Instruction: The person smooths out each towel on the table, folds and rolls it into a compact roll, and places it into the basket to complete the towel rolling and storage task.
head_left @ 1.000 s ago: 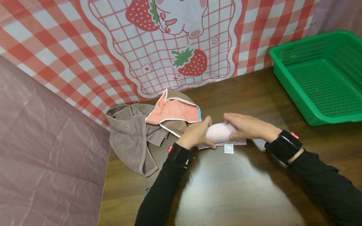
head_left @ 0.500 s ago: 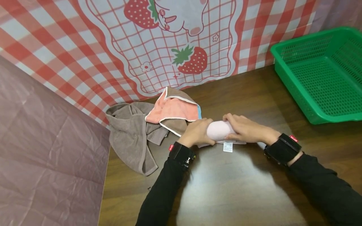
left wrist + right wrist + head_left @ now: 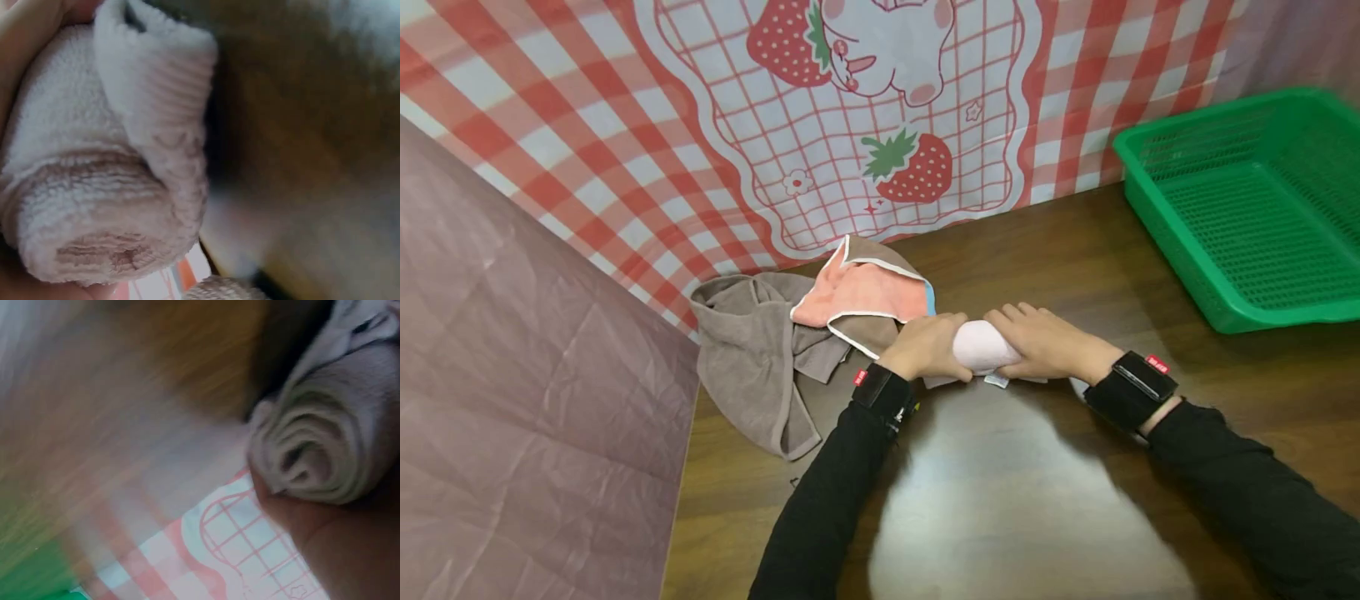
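Note:
A pale pink towel (image 3: 981, 346), rolled into a thick cylinder, lies on the wooden table between both hands. My left hand (image 3: 927, 346) grips its left end and my right hand (image 3: 1043, 340) its right end, thumbs on the near side. In the left wrist view the rolled towel (image 3: 81, 162) shows a ribbed band and a loose outer flap. Spiral layers show at the end of the roll (image 3: 319, 450) in the right wrist view. A white label (image 3: 996, 380) pokes out under the near edge. Some fingers are hidden behind the roll.
A crumpled grey-brown towel (image 3: 745, 358) lies at the left, overlapped by an orange and brown cloth (image 3: 868, 292) with white edging, close to my left hand. A green plastic basket (image 3: 1165, 242) stands at the right. A red checked cloth (image 3: 700, 217) hangs behind.
The towel has been rolled up further, so its flat near strip and label now show less. Both hands have stayed on its ends, the right moving slightly left.

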